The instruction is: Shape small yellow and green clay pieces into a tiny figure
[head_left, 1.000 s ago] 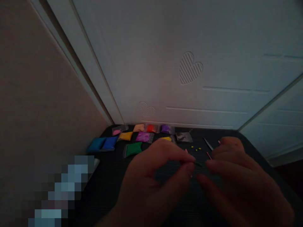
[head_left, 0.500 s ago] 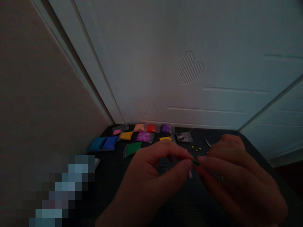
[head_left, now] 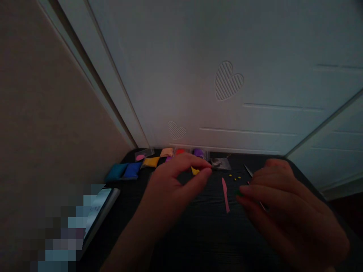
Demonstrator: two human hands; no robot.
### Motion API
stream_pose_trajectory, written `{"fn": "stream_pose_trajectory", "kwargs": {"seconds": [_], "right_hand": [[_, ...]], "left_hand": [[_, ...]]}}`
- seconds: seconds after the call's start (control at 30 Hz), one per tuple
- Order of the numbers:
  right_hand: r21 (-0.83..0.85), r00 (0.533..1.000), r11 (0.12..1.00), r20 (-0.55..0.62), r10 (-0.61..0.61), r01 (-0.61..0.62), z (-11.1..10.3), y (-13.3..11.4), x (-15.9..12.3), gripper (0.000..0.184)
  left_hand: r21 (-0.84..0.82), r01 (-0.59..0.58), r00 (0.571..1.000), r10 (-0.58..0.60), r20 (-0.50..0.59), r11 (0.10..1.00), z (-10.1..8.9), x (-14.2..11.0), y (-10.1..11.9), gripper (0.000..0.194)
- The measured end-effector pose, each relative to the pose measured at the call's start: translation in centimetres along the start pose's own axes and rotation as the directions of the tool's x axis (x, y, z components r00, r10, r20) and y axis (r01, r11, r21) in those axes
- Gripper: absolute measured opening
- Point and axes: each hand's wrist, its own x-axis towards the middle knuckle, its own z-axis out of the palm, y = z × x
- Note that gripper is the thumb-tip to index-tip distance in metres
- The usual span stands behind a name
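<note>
Your right hand [head_left: 295, 211]: thumb and forefinger closed on a small green piece [head_left: 238, 193], held above the near right part of the dark tabletop [head_left: 198, 234]. Your left hand [head_left: 172, 189]: raised to the left of it, well apart, thumb and forefinger tips almost meeting; cannot tell whether anything is between them. Pink knife-shaped tool [head_left: 225, 194]: lying lengthwise between your hands. Small yellow bits [head_left: 235, 179]: beyond its far end, slightly right. Pointed metal blade [head_left: 248, 170]: farther right, partly behind your right hand. Blue packet [head_left: 132, 171]: far left, beside the teal packet [head_left: 117, 172]
</note>
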Motion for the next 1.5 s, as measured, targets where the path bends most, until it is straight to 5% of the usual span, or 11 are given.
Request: {"fn": "stream_pose_trajectory", "kwargs": {"seconds": [0.17, 0.33, 0.63, 0.87, 1.13, 1.2, 1.23, 1.33, 1.5], "right_hand": [[0.031, 1.0, 0.999, 0.015, 0.011, -0.011, -0.9, 0.0, 0.1, 0.037], [0.021, 0.999, 0.999, -0.046, 0.025, -0.024, -2.1, -0.2, 0.1, 0.036], [0.094, 0.964, 0.994, -0.256, 0.074, -0.051, -2.9, -0.4, -0.1, 0.027], [0.109, 0.962, 0.993, -0.264, 0.063, -0.035, -2.9, 0.1, -0.1, 0.026], [0.116, 0.985, 0.993, -0.17, 0.031, -0.012, -3.0, 0.8, -0.1, 0.031], [0.113, 0.987, 0.994, -0.154, 0.033, -0.016, -3.0, 0.8, -0.1, 0.032], [0.114, 0.988, 0.993, -0.15, 0.034, -0.017, -3.0, 0.8, -0.1, 0.032], [0.116, 0.99, 0.993, -0.129, 0.05, -0.035, -3.0, 0.6, -0.1, 0.029], [0.119, 0.997, 0.99, 0.003, 0.081, -0.081, -3.2, 0.2, 0.0, 0.022]], "left_hand": [[0.354, -0.018, 0.99, -0.033, 0.138, 0.935, 2.1, 1.2, -5.7, 0.02], [0.598, -0.024, 0.957, -0.154, 0.245, 0.801, 5.1, -0.5, -10.6, 0.022], [0.704, 0.031, 0.96, -0.219, 0.178, 0.709, 7.5, -1.0, -11.6, 0.026], [0.638, 0.045, 0.959, -0.212, 0.188, 0.769, 8.2, -1.2, -12.3, 0.024], [0.401, 0.139, 0.941, -0.247, 0.232, 0.905, 7.8, -0.7, -10.9, 0.02], [0.246, 0.174, 0.926, -0.244, 0.29, 0.954, 7.1, -0.1, -9.0, 0.022], [-0.013, 0.265, 0.919, -0.248, 0.306, 0.964, 6.7, 0.2, -7.7, 0.022], [-0.595, 0.385, 0.918, -0.227, 0.324, 0.706, 5.2, 0.9, -3.2, 0.013], [-0.817, 0.381, 0.917, -0.064, 0.393, 0.432, 3.9, 0.4, 1.8, 0.007]]}}
